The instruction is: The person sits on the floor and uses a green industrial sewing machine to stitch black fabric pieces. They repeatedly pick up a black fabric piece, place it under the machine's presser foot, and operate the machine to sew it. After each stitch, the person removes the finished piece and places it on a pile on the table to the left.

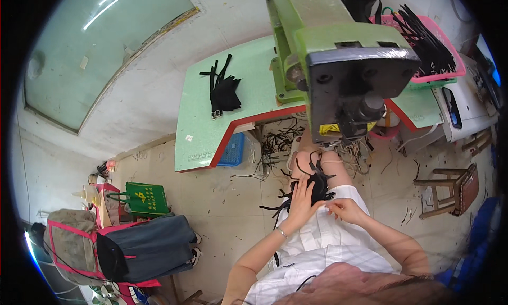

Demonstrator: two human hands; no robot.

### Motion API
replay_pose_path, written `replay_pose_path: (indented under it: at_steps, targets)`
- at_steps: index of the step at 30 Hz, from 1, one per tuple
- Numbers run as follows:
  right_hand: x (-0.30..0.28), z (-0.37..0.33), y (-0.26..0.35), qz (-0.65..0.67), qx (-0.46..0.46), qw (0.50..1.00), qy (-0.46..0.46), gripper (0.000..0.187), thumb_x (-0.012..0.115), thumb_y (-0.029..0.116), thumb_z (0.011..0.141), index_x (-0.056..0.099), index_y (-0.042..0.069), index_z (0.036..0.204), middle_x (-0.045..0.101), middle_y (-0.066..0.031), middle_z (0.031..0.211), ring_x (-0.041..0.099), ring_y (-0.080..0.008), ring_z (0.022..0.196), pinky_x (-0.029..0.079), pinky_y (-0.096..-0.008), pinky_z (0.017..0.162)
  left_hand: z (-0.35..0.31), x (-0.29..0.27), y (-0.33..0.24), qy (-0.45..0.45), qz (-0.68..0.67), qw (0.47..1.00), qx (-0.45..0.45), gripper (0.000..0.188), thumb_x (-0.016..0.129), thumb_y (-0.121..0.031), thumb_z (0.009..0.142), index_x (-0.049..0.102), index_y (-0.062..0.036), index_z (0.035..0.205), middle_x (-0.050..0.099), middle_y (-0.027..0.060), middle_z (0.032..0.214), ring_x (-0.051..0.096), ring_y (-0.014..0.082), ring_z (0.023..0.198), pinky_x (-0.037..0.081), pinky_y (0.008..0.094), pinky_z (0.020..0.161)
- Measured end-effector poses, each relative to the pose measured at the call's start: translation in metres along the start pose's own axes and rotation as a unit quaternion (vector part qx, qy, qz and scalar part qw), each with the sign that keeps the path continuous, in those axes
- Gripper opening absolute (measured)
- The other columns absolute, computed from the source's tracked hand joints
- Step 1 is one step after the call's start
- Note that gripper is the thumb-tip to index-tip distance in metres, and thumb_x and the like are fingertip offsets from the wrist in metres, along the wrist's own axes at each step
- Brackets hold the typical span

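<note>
Just right of centre in the frame, the person sits with a pile of black straps (317,184) on the lap, over white clothing. The left hand (301,199) lies flat on the near left side of the pile, fingers stretched and close together, pressing on the black pieces rather than gripping them. The right hand (345,208) sits just beside the pile at its lower right edge, fingers curled in; it seems to pinch a strap end, though the view is too small to be sure. A bracelet (282,232) circles the left wrist.

Above the lap, in the upper middle of the frame, a green machine (328,46) with a dark head stands on a green table (201,130) edged in red. A second bunch of black straps (223,90) lies on the table's left part, well apart from the hands. A pink basket (450,67) full of black strips sits at the upper right. Below the table are a blue crate (233,150) and loose scraps on the floor. A wooden stool (455,188) stands at the right, and a green bag (143,198) and a dark bag (148,247) fill the lower left.
</note>
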State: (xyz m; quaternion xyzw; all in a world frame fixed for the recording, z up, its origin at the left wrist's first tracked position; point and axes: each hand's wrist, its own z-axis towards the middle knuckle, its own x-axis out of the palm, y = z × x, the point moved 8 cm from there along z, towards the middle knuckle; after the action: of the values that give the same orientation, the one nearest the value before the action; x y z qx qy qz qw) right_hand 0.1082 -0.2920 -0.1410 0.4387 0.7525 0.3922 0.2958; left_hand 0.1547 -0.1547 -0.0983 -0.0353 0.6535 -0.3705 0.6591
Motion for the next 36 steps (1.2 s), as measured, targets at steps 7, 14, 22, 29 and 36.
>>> replay_pose_path:
  at_steps: [7, 14, 22, 29, 36]
  targets:
    - [0.005, 0.003, -0.025, 0.116, 0.062, 0.991, 0.008, 0.023, 0.049, 0.017, 0.091, 0.064, 0.002, 0.096, 0.065, -0.0041, 0.079, 0.056, -0.0091, 0.057, 0.045, -0.0219, 0.051, -0.005, -0.01, 0.008, -0.023, -0.082, 0.994, -0.069, 0.06, 0.069, -0.027, 0.077, 0.044, 0.0002, 0.124, 0.042, 0.0165, 0.13, 0.046, 0.0342, 0.111, 0.037, 0.0401, 0.095]
    - [0.022, 0.02, -0.023, 0.18, 0.08, 0.98, 0.019, 0.023, 0.048, 0.019, 0.093, 0.063, 0.003, 0.1, 0.064, -0.0029, 0.087, 0.056, -0.0088, 0.064, 0.045, -0.0223, 0.053, 0.0, -0.003, 0.023, -0.026, -0.04, 0.997, -0.053, 0.068, 0.07, -0.035, 0.075, 0.044, 0.0015, 0.127, 0.053, 0.0181, 0.12, 0.048, 0.0302, 0.114, 0.027, 0.0396, 0.103]
    - [-0.007, -0.001, 0.058, 0.271, -0.056, 0.959, 0.056, 0.037, 0.033, 0.025, 0.096, 0.058, 0.0, 0.087, 0.061, -0.0104, 0.074, 0.058, -0.0181, 0.058, 0.043, -0.0256, 0.042, 0.019, -0.099, -0.061, -0.024, -0.212, 0.977, -0.02, 0.041, 0.078, -0.021, 0.071, 0.057, 0.0041, 0.096, 0.057, 0.0121, 0.082, 0.054, 0.0218, 0.074, 0.043, 0.0295, 0.069]
    - [-0.074, -0.07, 0.167, 0.143, -0.104, 0.984, -0.019, 0.017, 0.058, 0.015, 0.088, 0.061, -0.002, 0.09, 0.061, -0.0053, 0.068, 0.057, -0.0081, 0.059, 0.039, -0.0201, 0.041, 0.048, -0.111, -0.098, -0.092, -0.486, 0.865, -0.082, 0.028, 0.071, -0.017, 0.08, 0.055, 0.0021, 0.093, 0.059, 0.0058, 0.084, 0.055, 0.012, 0.076, 0.045, 0.0261, 0.065]
    - [-0.124, -0.083, 0.203, -0.039, -0.172, 0.98, -0.089, 0.015, 0.067, 0.013, 0.082, 0.063, -0.001, 0.082, 0.062, 0.0015, 0.065, 0.048, 0.0014, 0.058, 0.036, -0.0173, 0.048, 0.078, -0.109, -0.079, -0.039, -0.535, 0.836, -0.116, 0.025, 0.056, -0.02, 0.092, 0.063, 0.0028, 0.082, 0.059, 0.002, 0.075, 0.056, 0.0076, 0.066, 0.045, 0.02, 0.061]
